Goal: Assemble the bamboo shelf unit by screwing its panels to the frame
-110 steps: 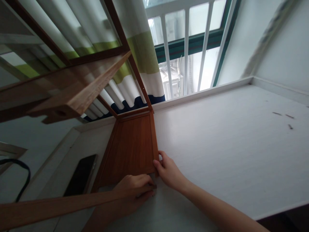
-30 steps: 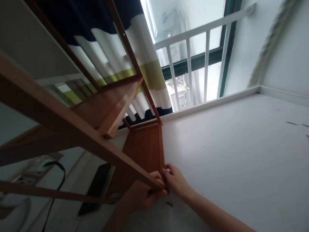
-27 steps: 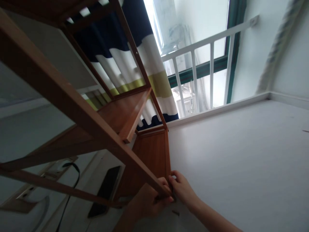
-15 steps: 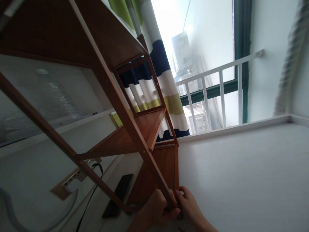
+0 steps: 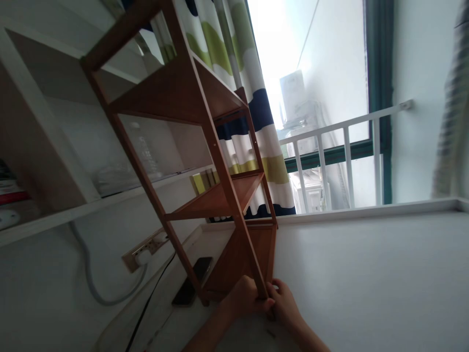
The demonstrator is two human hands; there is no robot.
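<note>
A brown wooden shelf rack [image 5: 216, 195] with three boards stands on the white desk [image 5: 366, 274], against the striped curtain. My left hand [image 5: 245, 298] is closed round the foot of its front right post. My right hand [image 5: 284, 302] is closed on the same bottom corner from the right side. Both sets of fingers meet at the post's base; whether they pinch anything small there is hidden.
A dark phone [image 5: 192, 287] lies flat on the desk left of the rack. A wall socket [image 5: 144, 247] with a grey cable and a black cable is at left. White wall shelves [image 5: 54, 161] hold a clear bottle. A window with white railing [image 5: 340, 161] is behind.
My view has tilted upward and pulled back, so the whole rack now shows. Both hands have stayed clasped on the rack's front bottom corner.
</note>
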